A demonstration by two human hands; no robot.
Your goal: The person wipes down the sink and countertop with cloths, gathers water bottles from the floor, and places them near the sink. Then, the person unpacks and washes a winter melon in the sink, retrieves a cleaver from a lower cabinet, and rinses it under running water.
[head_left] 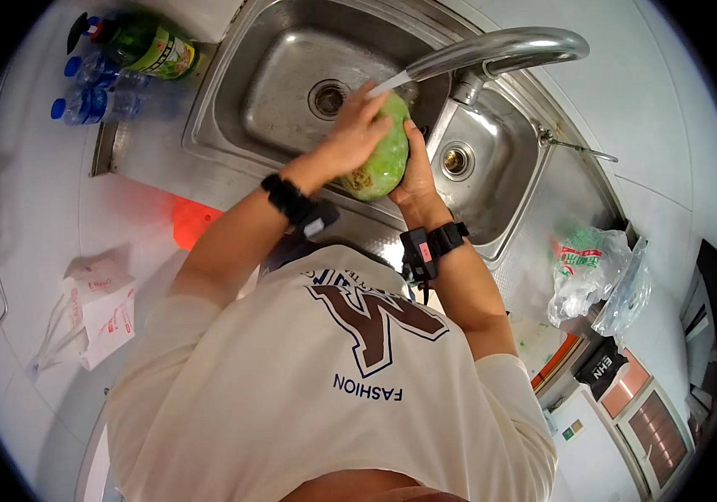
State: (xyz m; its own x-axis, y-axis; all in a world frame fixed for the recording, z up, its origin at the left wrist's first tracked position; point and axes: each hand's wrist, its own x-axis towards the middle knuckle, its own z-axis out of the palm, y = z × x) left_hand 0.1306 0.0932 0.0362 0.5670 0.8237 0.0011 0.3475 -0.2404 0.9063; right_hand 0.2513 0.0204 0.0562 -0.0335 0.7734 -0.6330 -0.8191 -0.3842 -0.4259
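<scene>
A large green melon-like fruit (388, 155) with a brownish patch at its near end is held over the sink. My right hand (414, 171) is closed around its right side, thumb along the edge and the other fingers hidden beneath. Across its upper left side lies my left hand (360, 130), fingers stretched out and slightly blurred against the skin. Water runs from the curved faucet (501, 50) onto the fruit's far end, by my left fingertips. Black straps with small devices are on both wrists.
The steel sink has a large left basin (279, 63) and a smaller right basin (492, 159). A green pump bottle (158, 52) and blue-capped plastic bottles (107, 106) stand at left. Plastic bags (588, 272) lie on the right counter, and a paper bag (103, 309) is at lower left.
</scene>
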